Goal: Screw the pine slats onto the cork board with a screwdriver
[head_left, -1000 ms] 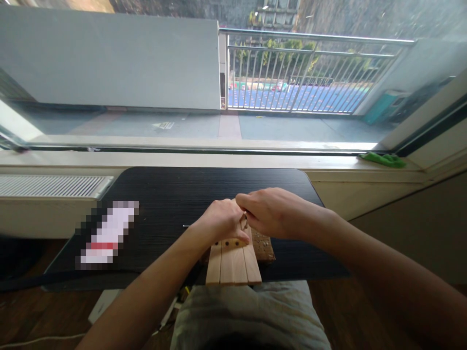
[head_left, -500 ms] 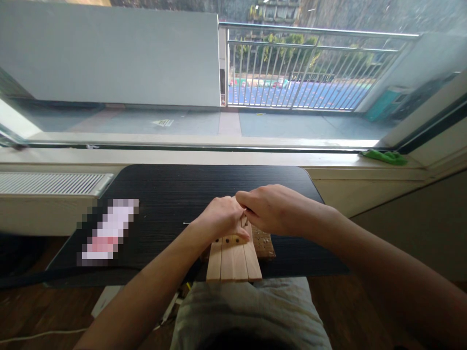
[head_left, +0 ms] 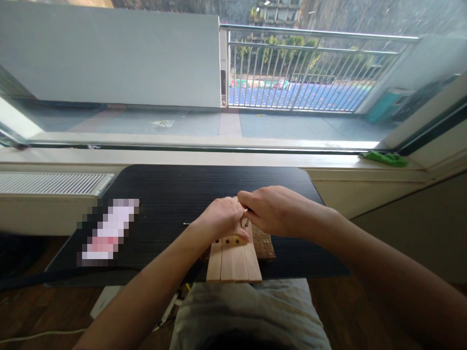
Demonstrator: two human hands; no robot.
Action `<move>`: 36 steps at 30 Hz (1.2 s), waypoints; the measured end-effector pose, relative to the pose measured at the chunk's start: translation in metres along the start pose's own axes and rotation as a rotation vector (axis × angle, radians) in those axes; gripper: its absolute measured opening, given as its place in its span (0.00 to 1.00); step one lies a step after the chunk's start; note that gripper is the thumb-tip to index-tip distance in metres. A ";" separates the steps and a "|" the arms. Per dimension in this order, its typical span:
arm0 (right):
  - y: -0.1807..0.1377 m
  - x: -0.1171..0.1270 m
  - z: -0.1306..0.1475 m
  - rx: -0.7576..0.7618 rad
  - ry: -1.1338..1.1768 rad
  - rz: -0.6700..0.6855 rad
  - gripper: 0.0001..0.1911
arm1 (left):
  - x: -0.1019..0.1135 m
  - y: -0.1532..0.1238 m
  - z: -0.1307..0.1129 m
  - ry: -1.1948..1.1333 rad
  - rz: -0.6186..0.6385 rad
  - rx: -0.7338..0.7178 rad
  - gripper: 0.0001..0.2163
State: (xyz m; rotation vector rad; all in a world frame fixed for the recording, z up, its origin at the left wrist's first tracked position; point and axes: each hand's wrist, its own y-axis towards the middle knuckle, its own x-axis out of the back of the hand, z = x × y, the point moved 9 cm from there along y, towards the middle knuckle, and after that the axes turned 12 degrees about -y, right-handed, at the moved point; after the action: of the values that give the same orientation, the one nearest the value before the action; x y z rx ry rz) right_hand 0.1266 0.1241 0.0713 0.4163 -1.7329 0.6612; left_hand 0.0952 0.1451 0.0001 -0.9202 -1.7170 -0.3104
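A pale wooden slat panel (head_left: 233, 262) with a row of small holes lies at the near edge of the black table (head_left: 164, 199). My left hand (head_left: 222, 218) rests curled on its far end, fingers closed over the wood. My right hand (head_left: 272, 209) meets it from the right, fingers pinched together over a small part at the panel's top; what it pinches is hidden. A brown cork-like board (head_left: 264, 245) shows beneath the panel's right side.
A blurred white and red object (head_left: 107, 233) lies at the table's left. A radiator grille (head_left: 51, 184) sits far left. Beyond the table is a window sill with a green cloth (head_left: 386, 158) at the right. A cable runs on the floor.
Both hands stay on the panel's far end with only slight shifts; the view has edged a little.
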 end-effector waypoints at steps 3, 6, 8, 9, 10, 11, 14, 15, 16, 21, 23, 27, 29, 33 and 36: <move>0.000 0.000 0.000 0.000 -0.002 0.000 0.08 | 0.000 0.000 0.000 -0.009 -0.010 -0.004 0.21; 0.000 0.001 0.000 0.001 0.000 -0.004 0.08 | 0.000 0.000 0.001 -0.006 -0.020 0.008 0.21; 0.000 0.001 0.000 -0.001 0.001 -0.005 0.08 | 0.000 0.001 0.002 0.003 -0.012 0.022 0.22; 0.000 0.000 0.000 -0.003 0.001 -0.003 0.08 | -0.001 0.001 0.002 0.005 -0.003 0.027 0.22; 0.000 0.000 0.000 -0.004 0.001 -0.002 0.08 | -0.001 0.001 0.002 0.004 0.007 0.032 0.22; 0.000 0.000 0.000 -0.003 0.002 -0.002 0.08 | -0.001 0.001 0.002 0.002 0.017 0.037 0.22; 0.000 0.000 0.000 0.001 0.001 -0.001 0.08 | 0.000 0.001 0.002 0.000 0.031 0.046 0.22; 0.000 0.000 0.000 0.002 -0.001 0.000 0.08 | 0.000 0.001 0.002 0.002 0.030 0.048 0.22; 0.000 0.000 0.000 0.004 -0.003 0.002 0.08 | 0.000 0.000 0.002 0.004 0.026 0.049 0.22; 0.002 0.001 0.001 0.007 -0.016 0.005 0.08 | -0.001 0.000 0.003 0.012 0.014 0.054 0.22; 0.002 0.001 0.001 0.006 -0.016 0.002 0.08 | -0.002 0.000 0.003 0.014 -0.005 0.042 0.23; 0.000 0.002 0.001 0.015 -0.008 -0.025 0.09 | 0.007 -0.009 0.000 -0.027 -0.101 -0.050 0.22; 0.000 0.003 0.001 0.020 0.001 -0.038 0.09 | 0.016 -0.021 -0.002 -0.128 -0.181 -0.128 0.18; -0.001 0.004 0.000 0.013 0.021 -0.046 0.09 | 0.050 -0.062 0.007 -0.393 -0.541 -0.152 0.07; 0.000 0.005 0.001 0.012 0.019 -0.036 0.09 | 0.053 -0.091 0.004 -0.497 -0.605 -0.148 0.08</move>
State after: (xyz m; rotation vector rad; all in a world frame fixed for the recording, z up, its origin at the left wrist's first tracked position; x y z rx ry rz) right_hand 0.1243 0.1239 0.0761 0.4468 -1.7002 0.6480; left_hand 0.0227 0.1099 0.0686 -0.5836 -2.4514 -0.6525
